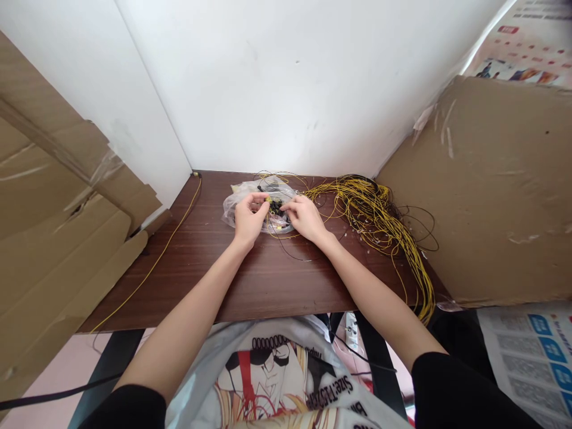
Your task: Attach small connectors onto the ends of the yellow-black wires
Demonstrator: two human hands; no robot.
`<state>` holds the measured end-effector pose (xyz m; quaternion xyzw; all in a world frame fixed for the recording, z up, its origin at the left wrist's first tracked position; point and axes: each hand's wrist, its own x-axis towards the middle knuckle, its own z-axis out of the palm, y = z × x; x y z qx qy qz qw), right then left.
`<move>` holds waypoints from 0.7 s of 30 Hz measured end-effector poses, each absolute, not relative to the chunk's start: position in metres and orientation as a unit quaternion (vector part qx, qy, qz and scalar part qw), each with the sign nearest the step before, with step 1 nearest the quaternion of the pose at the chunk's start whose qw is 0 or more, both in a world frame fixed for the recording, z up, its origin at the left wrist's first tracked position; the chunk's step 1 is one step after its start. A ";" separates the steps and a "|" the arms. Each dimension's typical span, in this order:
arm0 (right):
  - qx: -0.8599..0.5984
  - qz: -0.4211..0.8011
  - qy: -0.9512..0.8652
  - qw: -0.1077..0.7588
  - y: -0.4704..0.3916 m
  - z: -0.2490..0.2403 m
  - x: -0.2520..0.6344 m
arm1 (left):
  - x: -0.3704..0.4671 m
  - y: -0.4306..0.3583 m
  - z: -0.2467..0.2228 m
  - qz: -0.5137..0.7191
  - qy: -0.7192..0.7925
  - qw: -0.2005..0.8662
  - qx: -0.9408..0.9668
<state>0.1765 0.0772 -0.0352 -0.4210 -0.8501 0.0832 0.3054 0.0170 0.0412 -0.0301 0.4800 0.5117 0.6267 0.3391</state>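
Observation:
A clear plastic bag [231,210] lies open on the brown table, with small black parts [276,207] in it. My left hand [251,219] is at the bag's left side, thumb and fingers pinched on a small yellow piece [268,201]. On the right side of the bag, my right hand [307,218] has its fingertips together at the black parts; what they hold, if anything, is too small to make out. Thin yellow and black wires run beside both hands.
A large bundle of yellow and black wires [379,217] lies at the table's right and hangs over its front edge. One yellow wire [172,237] crosses the left side. Cardboard sheets [504,196] flank the brown table [201,286]; a white wall [277,89] stands behind.

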 end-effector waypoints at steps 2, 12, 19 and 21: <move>-0.414 0.072 -0.856 0.302 0.076 -0.034 0.176 | 0.017 0.041 -0.030 0.628 0.512 0.336 0.480; -0.372 0.096 -0.893 0.236 0.068 -0.034 0.167 | 0.016 0.042 -0.030 0.633 0.510 0.332 0.478; -0.366 0.103 -0.898 0.220 0.068 -0.034 0.167 | 0.016 0.043 -0.031 0.629 0.515 0.327 0.482; -0.368 0.101 -0.897 0.221 0.068 -0.034 0.167 | 0.016 0.043 -0.031 0.630 0.513 0.328 0.482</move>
